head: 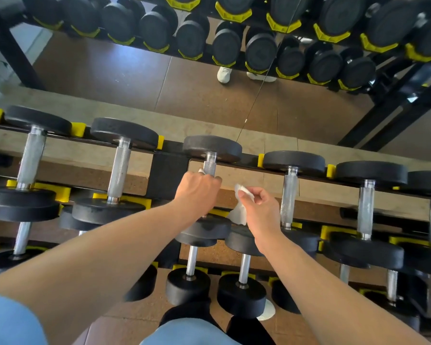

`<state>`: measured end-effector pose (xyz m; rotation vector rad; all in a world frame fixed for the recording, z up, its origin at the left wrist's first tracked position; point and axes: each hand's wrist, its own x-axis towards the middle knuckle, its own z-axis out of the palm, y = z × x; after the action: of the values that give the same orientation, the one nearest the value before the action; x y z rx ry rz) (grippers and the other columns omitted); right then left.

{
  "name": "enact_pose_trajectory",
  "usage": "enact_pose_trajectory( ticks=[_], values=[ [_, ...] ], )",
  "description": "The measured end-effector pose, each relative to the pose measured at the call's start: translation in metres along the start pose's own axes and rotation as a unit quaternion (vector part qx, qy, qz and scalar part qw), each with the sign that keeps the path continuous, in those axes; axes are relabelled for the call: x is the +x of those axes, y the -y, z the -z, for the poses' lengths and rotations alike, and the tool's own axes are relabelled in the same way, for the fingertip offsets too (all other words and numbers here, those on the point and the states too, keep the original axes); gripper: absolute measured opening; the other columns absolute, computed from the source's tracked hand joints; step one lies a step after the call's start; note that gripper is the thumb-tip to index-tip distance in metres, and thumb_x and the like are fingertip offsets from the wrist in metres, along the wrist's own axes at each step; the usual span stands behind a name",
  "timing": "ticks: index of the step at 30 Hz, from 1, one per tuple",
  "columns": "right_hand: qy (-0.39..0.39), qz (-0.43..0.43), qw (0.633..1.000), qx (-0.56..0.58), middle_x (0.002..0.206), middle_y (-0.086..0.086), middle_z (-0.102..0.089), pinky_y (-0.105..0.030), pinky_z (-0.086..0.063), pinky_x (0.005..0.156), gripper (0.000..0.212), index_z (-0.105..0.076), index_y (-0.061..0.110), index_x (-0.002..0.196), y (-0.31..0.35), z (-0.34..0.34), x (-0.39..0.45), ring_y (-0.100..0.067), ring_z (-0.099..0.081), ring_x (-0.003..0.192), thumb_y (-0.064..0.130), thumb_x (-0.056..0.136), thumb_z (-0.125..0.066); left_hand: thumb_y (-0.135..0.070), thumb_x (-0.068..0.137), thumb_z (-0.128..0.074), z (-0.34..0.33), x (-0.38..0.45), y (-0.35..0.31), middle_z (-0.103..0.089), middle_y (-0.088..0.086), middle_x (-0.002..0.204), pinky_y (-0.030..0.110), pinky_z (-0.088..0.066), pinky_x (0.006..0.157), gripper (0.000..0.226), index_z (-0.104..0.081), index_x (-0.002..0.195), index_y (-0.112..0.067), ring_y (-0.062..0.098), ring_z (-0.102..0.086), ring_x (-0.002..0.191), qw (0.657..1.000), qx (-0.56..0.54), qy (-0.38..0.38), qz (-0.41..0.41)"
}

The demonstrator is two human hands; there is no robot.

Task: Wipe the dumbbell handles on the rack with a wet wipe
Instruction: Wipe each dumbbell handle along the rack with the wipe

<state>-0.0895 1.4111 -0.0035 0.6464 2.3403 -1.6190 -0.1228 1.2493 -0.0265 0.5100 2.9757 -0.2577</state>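
Six dumbbells sit on the top tier of the rack (168,168), the last one cut by the frame edge. Counted from the far left: two lie well left of the left hand (197,189), the third dumbbell (212,148) is under it, and three more stand beyond the right hand (259,205). Left hand: arm stretched forward, back of hand up, fingers curled around the knurled handle (210,165) of the third dumbbell; a scrap of white shows at the knuckles, too small to tell what it is. Only the upper end of that handle is visible above the fist. Right hand: arm extended, wrist slightly bent, thumb and forefinger pinching one wet wipe (241,205), crumpled at the top and hanging loose below the fingers. The wipe hangs in the air just right of the gripped handle, not touching it, between the left hand and the fourth dumbbell's handle (288,195). Lower tier, below both forearms: at least four smaller dumbbells partly visible, two directly beneath the hands, handles upright in view. Yellow saddles (79,129) hold the dumbbell heads along the rails. Beyond the hands a mirror (135,70) shows a reflected row of dumbbells and two white shoes (224,74). Blue sleeve (8,319) at the left shoulder.
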Motion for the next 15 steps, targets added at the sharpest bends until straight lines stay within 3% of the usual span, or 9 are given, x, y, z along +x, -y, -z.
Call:
enact_pose_trajectory(
  ticks=[5, 10, 13, 15],
  values=[
    [0.005, 0.002, 1.0, 0.009, 0.096, 0.018, -0.064, -0.016, -0.043, 0.069, 0.009, -0.061, 0.035, 0.097, -0.005, 0.013, -0.001, -0.004, -0.059, 0.092, 0.032, 0.093, -0.068, -0.026, 0.094, -0.059, 0.0, -0.001, -0.006, -0.068, 0.001, 0.088, 0.032, -0.046, 0.059, 0.021, -0.059, 0.114, -0.021, 0.021, -0.062, 0.071, 0.991, -0.099, -0.004, 0.085],
    [0.007, 0.012, 1.0, 0.017, 0.094, 0.019, -0.064, -0.016, -0.044, 0.071, 0.009, -0.063, 0.032, 0.1, -0.009, 0.018, -0.003, -0.005, -0.059, 0.091, 0.031, 0.093, -0.068, -0.032, 0.089, -0.069, -0.008, -0.009, -0.005, -0.065, -0.003, 0.078, 0.029, -0.046, 0.05, 0.062, -0.029, 0.135, -0.02, 0.015, -0.059, 0.058, 0.969, -0.19, -0.042, 0.154],
    [0.015, 0.016, 0.999, 0.023, 0.094, 0.018, -0.066, -0.016, -0.044, 0.072, 0.008, -0.065, 0.03, 0.1, -0.01, 0.018, -0.005, -0.003, -0.06, 0.091, 0.031, 0.093, -0.068, -0.039, 0.089, -0.068, -0.008, -0.007, -0.002, -0.067, -0.003, 0.084, 0.028, -0.039, 0.053, 0.074, -0.024, 0.147, -0.026, 0.016, -0.059, 0.063, 0.98, -0.147, -0.051, 0.124],
    [0.018, 0.019, 0.999, 0.024, 0.096, 0.018, -0.066, -0.014, -0.044, 0.071, 0.011, -0.066, 0.027, 0.103, -0.011, 0.018, -0.006, -0.001, -0.06, 0.092, 0.03, 0.093, -0.068, -0.045, 0.092, -0.062, -0.003, -0.003, 0.002, -0.068, -0.004, 0.088, 0.029, -0.036, 0.058, 0.063, -0.035, 0.147, -0.031, 0.017, -0.062, 0.069, 0.989, -0.103, -0.044, 0.1]
  ],
)
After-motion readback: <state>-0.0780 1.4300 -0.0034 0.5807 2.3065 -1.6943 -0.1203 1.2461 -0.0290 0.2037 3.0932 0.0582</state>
